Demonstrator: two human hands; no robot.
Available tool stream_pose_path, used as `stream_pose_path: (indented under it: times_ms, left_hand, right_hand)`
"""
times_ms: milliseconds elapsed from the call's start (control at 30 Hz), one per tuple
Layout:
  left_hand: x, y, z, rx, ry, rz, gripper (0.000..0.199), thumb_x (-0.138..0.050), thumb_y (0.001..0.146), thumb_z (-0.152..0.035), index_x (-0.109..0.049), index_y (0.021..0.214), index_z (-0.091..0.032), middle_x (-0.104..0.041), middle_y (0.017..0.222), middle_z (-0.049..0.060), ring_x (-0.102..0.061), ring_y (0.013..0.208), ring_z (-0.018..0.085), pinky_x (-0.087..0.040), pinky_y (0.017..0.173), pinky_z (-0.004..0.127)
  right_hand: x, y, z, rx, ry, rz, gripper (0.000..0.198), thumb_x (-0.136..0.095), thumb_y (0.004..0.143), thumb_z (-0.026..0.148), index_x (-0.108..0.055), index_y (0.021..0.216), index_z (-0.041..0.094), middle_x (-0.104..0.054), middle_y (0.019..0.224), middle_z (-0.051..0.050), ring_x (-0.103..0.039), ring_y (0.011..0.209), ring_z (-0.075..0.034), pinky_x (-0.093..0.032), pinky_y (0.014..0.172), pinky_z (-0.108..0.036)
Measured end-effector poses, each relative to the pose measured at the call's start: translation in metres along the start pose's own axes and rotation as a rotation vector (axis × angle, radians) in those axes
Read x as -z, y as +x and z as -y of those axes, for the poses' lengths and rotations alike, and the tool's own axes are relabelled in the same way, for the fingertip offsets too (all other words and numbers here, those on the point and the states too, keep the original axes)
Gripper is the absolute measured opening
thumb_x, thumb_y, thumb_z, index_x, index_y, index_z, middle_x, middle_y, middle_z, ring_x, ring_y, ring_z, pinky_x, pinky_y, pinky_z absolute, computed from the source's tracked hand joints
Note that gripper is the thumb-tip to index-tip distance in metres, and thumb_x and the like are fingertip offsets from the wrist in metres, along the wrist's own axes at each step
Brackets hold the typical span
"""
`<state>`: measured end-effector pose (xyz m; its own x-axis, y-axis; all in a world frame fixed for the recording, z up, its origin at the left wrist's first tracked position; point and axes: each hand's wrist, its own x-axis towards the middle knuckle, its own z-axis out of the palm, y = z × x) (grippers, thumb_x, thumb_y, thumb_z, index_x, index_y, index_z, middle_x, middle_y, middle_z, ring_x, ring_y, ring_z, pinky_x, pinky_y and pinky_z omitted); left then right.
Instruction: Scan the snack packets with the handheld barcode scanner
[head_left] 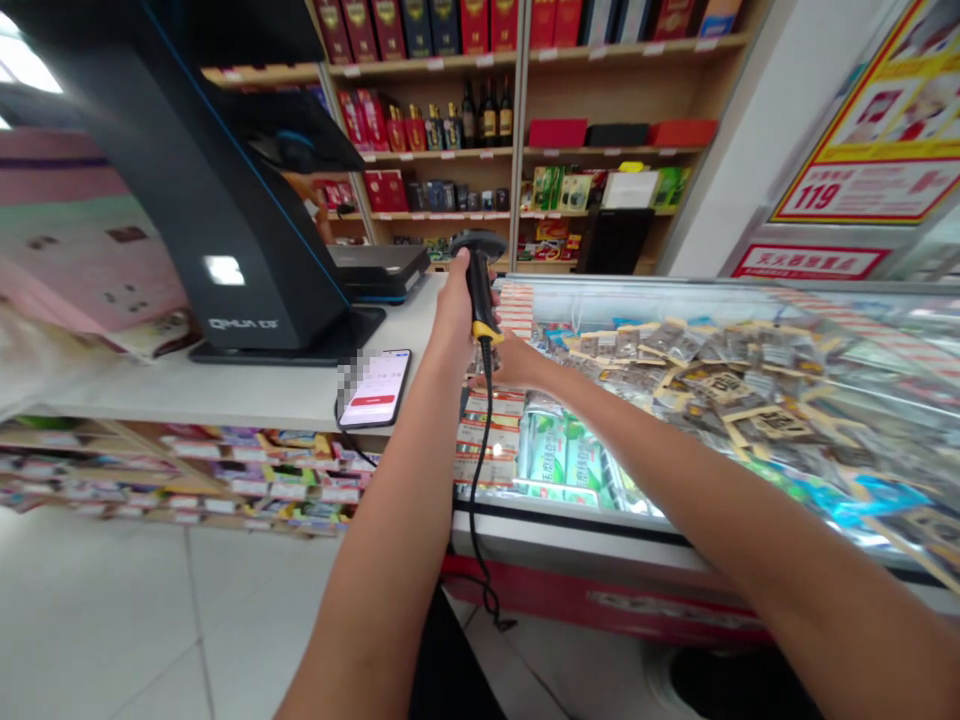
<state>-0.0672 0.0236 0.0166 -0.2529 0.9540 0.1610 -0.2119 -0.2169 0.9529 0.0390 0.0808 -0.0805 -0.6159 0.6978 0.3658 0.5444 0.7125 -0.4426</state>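
Under the terminal (247,220), counter (247,390): pale on top, stocked with packaged goods (285,487) below.

Phone (380,385): lying face up just right of the terminal's base, lit; too small to read.

Left hand (451,295): right of the terminal, wrapped firmly around the handle of the scanner (478,285), with the thumb up near the head.

Scanner: held upright, head on top, clear of any surface, to the right of the terminal. Raised and in the hand, so seemingly mid-work; no sign in view of a reading made, and no telling how much is left.

Cable (478,480): hanging slack from the handle, right of the terminal, curling at the bottom.

Right hand (517,362): slightly farther right of the terminal, just below the scanner's head and partly hidden; impossible to tell how far curled, or whether gripping anything.

Green packs (570,450): in the display case (600,527) right of the terminal.

Brown packets (720,385): heaped in the same case, well right of the terminal, seemingly untouched.
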Motion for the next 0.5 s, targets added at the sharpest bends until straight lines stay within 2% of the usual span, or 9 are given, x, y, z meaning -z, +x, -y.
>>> stream_pose_path:
  times_ms: [133,300,400,500]
  left_hand:
    - [-0.003,-0.002,0.000,0.026,-0.032,0.052,0.066,-0.042,0.092,-0.076,-0.066,0.107,-0.016,-0.055,0.052,-0.002,-0.049,0.038,0.010,-0.039,0.042,0.020]
    - [-0.013,-0.009,-0.002,0.150,0.013,0.137,0.056,-0.040,0.098,-0.065,-0.066,0.103,-0.016,-0.054,0.049,-0.003,-0.048,0.033,0.010,-0.038,0.038,0.019]
    - [-0.021,-0.015,0.002,0.219,0.042,0.262,0.051,-0.042,0.098,-0.062,-0.065,0.095,-0.016,-0.058,0.052,0.000,-0.050,0.033,0.011,-0.039,0.036,0.021]
    - [-0.029,-0.022,0.009,0.269,0.061,0.451,0.054,-0.040,0.097,-0.062,-0.064,0.088,-0.016,-0.060,0.053,0.002,-0.051,0.035,0.012,-0.039,0.035,0.021]
  right_hand:
    - [0.023,-0.017,-0.021,-0.029,-0.034,-0.139,0.090,-0.092,0.059,0.047,-0.055,0.135,0.016,-0.051,0.130,-0.017,-0.053,0.126,-0.035,-0.043,0.107,-0.049]
    - [0.075,-0.050,-0.044,-0.024,-0.076,-0.296,0.083,-0.089,0.066,0.044,-0.054,0.137,0.020,-0.046,0.131,-0.013,-0.051,0.129,-0.033,-0.039,0.114,-0.047]
    - [0.099,-0.071,-0.056,-0.023,-0.151,-0.347,0.081,-0.087,0.070,0.043,-0.052,0.140,0.019,-0.045,0.134,-0.014,-0.048,0.132,-0.034,-0.038,0.116,-0.048]
    - [0.112,-0.087,-0.069,-0.069,-0.216,-0.421,0.081,-0.085,0.072,0.042,-0.051,0.142,0.020,-0.042,0.137,-0.015,-0.048,0.133,-0.035,-0.038,0.116,-0.049]
